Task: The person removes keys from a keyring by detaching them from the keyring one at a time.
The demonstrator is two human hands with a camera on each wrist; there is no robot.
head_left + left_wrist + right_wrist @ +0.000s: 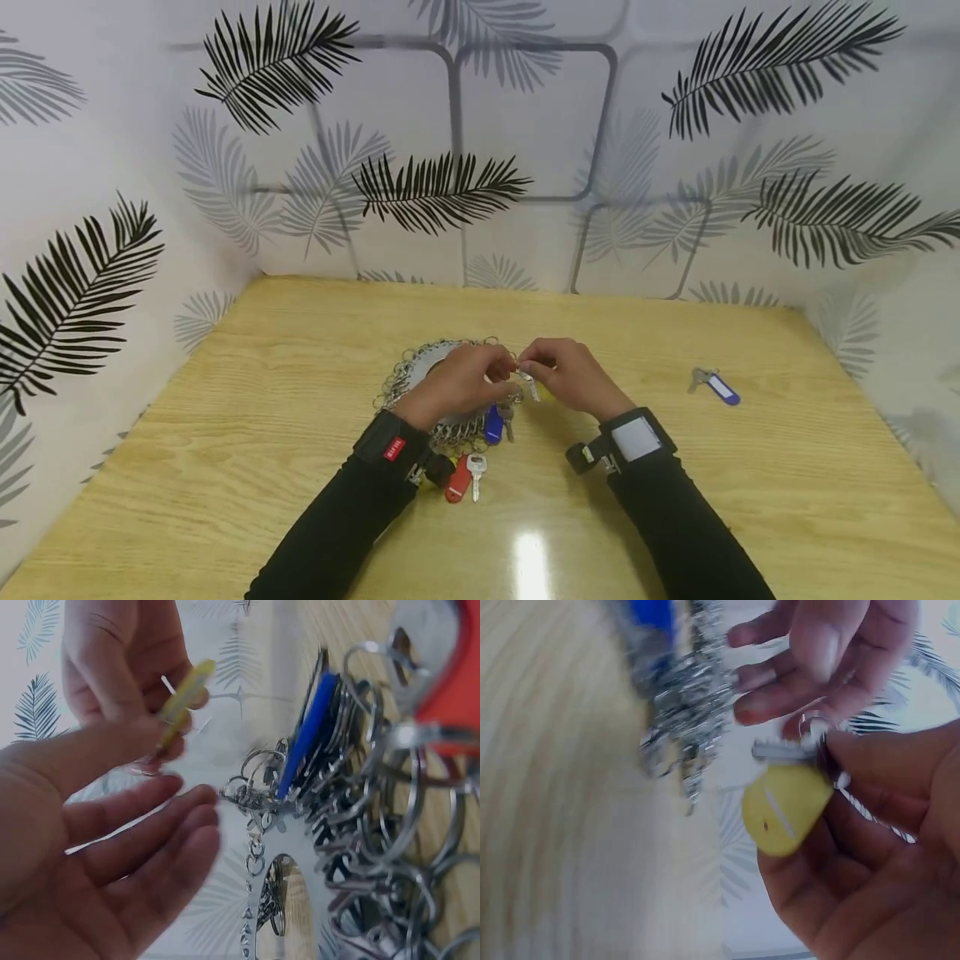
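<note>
My right hand [573, 375] pinches a key ring [814, 724] with a key [784, 750] and a yellow key tag [784, 806] between thumb and fingers. Close by, my left hand [468, 379] has its thumb and fingers apart, the fingertips near that ring. In the right wrist view I cannot tell whether they touch it. Under my left hand is a round metal holder [420, 367] edged with many small rings and clips. A blue key tag [493, 425] and a key [507, 423] are at its right side, partly below the left hand.
A red key tag [458, 481] with a silver key [476, 475] is at the holder's near side, beside my left wrist. Farther right on the wooden table [750, 483] lies another blue-edged key tag [723, 389] with keys. A leaf-patterned backdrop [525, 117] rises behind the table.
</note>
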